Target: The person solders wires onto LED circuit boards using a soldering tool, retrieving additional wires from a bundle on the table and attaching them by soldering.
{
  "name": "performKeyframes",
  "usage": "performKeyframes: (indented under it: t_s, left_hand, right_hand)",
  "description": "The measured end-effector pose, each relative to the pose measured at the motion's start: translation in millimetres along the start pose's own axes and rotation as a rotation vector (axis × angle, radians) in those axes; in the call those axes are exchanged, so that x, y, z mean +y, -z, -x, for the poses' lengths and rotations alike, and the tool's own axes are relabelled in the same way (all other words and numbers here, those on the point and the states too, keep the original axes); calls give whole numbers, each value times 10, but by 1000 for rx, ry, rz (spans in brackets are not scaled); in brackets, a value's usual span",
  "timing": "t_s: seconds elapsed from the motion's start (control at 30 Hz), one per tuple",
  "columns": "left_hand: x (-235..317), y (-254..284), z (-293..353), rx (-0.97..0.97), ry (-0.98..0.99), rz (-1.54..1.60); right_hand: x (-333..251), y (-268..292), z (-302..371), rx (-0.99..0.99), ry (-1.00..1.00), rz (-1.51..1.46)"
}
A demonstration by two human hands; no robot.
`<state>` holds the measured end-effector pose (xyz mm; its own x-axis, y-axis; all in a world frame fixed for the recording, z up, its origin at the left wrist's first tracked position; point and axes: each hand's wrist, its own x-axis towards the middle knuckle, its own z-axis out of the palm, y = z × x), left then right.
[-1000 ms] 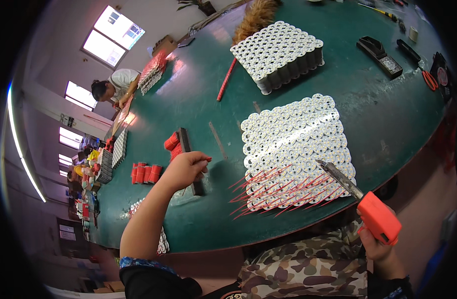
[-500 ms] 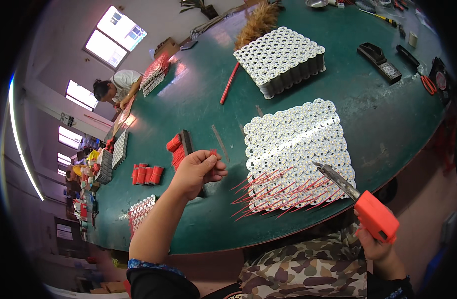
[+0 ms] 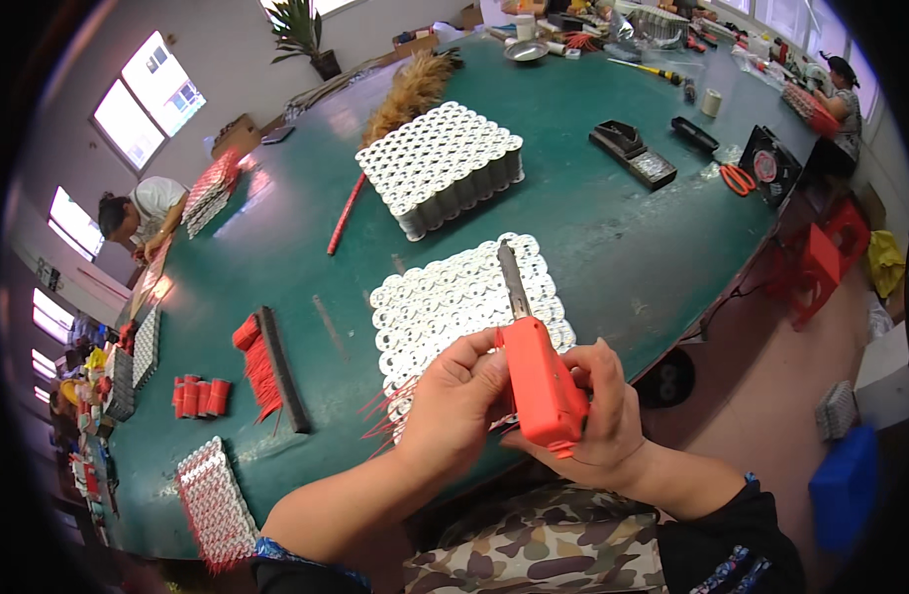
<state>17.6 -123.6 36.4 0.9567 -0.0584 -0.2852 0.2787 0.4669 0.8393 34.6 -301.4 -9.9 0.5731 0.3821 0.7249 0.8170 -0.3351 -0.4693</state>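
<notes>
My right hand [image 3: 613,421] is wrapped round a red gun-shaped soldering iron [image 3: 542,381], its dark metal tip pointing away from me. Against the iron's left side is my left hand [image 3: 459,401], thumb and fingers pressed together; what they pinch is hidden. Beneath the iron lies a flat battery pack of round cells [image 3: 430,307] with a white perforated top. Thin red wires [image 3: 385,411] stick out past its near left corner, and my hands cover much of its near side.
Behind stands another battery pack [image 3: 445,148] beside a brown feather duster [image 3: 415,89]. Bundled red wires [image 3: 199,396] and loose red wires beside a dark bar [image 3: 281,371] lie left. A black holder [image 3: 633,153] and orange-handled scissors [image 3: 739,180] lie right. Two people work farther off.
My left hand has moved right from beside the dark bar to the soldering iron. The iron has come in over the pack with my right hand. The whole view has swung right.
</notes>
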Motion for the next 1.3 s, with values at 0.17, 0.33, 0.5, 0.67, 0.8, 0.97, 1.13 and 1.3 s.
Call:
performKeyframes:
  t_s: [0.17, 0.33, 0.5, 0.67, 0.8, 0.97, 1.13, 1.3]
  left_hand:
    - [-130, -73, 10, -68, -17, 67]
    - [-198, -61, -9, -49, 3, 36]
    - [-205, -35, -9, -133, 14, 87]
    - [-169, 101, 28, -165, 185, -26]
    - [-179, 77, 53, -293, 256, -128]
    - [-189, 20, 64, -284, 345, -124]
    - [-211, 43, 55, -287, 376, -100]
    - [-219, 88, 23, -294, 382, -124]
  right_hand:
    - [117, 2, -14, 75, 71, 94]
    - [183, -6, 11, 63, 48, 72]
    - [217, -34, 116, 124, -24, -90]
    - [142, 159, 17, 152, -129, -250]
    - [150, 178, -24, 129, -369, -597]
    - [213, 185, 18, 18, -291, -609]
    - [202, 187, 14, -3, -265, -560]
    - [190, 220, -9, -27, -258, -561]
